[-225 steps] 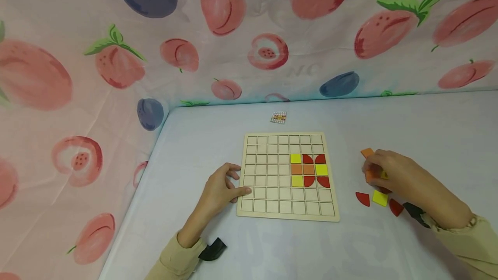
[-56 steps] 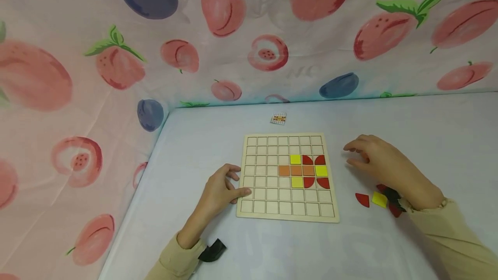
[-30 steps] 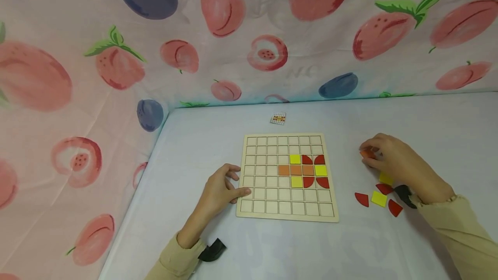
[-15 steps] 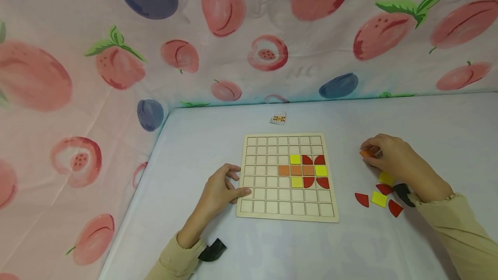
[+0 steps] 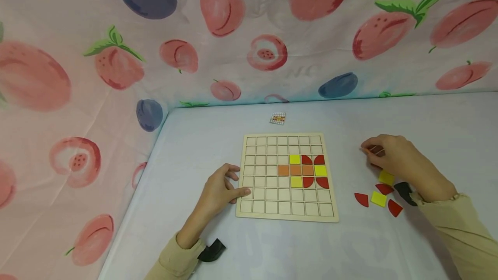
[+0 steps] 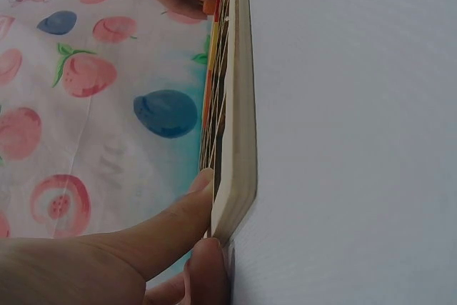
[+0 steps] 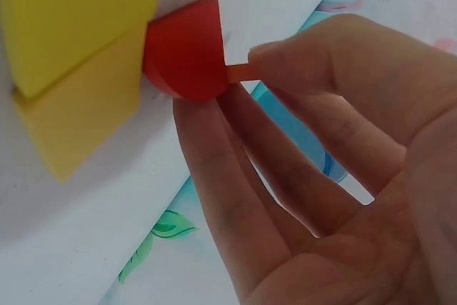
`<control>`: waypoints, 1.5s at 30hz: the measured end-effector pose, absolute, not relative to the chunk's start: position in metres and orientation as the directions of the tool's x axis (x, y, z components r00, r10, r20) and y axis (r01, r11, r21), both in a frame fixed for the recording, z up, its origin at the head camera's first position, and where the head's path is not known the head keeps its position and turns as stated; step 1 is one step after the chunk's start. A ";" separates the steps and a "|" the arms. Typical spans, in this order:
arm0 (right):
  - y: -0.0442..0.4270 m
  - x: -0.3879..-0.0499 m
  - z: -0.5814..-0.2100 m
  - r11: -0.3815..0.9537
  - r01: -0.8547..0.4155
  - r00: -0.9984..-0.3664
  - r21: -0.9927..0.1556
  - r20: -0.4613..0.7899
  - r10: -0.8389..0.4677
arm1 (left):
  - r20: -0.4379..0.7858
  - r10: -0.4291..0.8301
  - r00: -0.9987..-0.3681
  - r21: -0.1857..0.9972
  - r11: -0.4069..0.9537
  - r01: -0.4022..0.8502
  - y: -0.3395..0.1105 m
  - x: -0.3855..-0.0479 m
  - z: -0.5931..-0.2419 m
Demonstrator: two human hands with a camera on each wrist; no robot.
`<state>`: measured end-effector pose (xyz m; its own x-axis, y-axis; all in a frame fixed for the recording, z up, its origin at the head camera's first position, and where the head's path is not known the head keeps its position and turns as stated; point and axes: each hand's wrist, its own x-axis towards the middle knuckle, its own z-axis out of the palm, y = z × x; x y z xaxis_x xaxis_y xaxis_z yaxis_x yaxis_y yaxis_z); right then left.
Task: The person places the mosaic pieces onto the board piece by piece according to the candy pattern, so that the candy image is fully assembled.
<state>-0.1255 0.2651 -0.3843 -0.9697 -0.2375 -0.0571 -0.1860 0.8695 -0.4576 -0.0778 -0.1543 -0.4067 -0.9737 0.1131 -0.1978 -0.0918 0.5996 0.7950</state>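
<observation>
In the head view a pale wooden grid board carries yellow squares, red quarter-circles and a row of orange squares on its right half. My left hand grips the board's left edge, thumb on top and other fingers at the side. Right of the board, my right hand pinches an orange square tile between thumb and fingers. A red quarter-circle tile touches its fingertips in the right wrist view; whether it is held too I cannot tell. Nearby lie yellow tiles and red quarter-circle tiles.
A small printed card with a coloured grid pattern lies behind the board on the white tabletop. A fruit-print cloth hangs along the back and left. Black curved pieces sit at both cuffs.
A third orange square has joined the row on the board. My right hand has come back to the loose tiles and now pinches an orange one, recently tipped edge-on. The left hand stays put.
</observation>
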 end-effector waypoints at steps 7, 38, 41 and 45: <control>0.261 -0.124 -0.383 0.882 -0.161 -0.979 -0.443 -0.044 -0.201 | -0.196 0.105 -0.975 0.796 0.597 -0.095 -0.154 -0.079 -0.406; 0.199 -0.120 -0.364 0.813 -0.256 -0.951 -0.524 -0.016 -0.309 | -0.209 0.109 -0.972 0.800 0.590 -0.106 -0.153 -0.078 -0.407; 0.191 -0.121 -0.364 0.804 -0.251 -0.948 -0.539 -0.029 -0.316 | -0.208 0.106 -0.972 0.803 0.586 -0.108 -0.153 -0.078 -0.406; 0.181 -0.122 -0.362 0.805 -0.262 -0.943 -0.533 -0.037 -0.331 | -0.211 0.101 -0.972 0.803 0.585 -0.113 -0.153 -0.078 -0.405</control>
